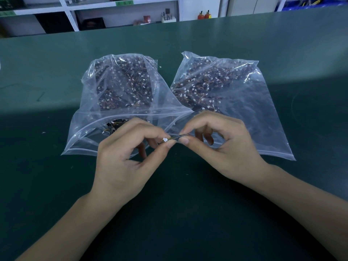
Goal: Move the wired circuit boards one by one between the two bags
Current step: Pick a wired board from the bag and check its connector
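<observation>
Two clear zip bags lie side by side on the green table, both packed with small dark circuit boards with thin wires and white connectors. The left bag (94,102) has its mouth open toward me; the right bag (250,110) lies flatter. In front of the bag mouths both hands hold one wired circuit board (170,138). My left hand (128,157) pinches the end with the white connector. My right hand (222,146) pinches the other end between thumb and forefinger, which hide the board itself.
The green table (56,72) stretches wide on all sides of the bags. Behind its far edge stand white shelves (71,17) with small items, a cabinet and blue bins at the far right.
</observation>
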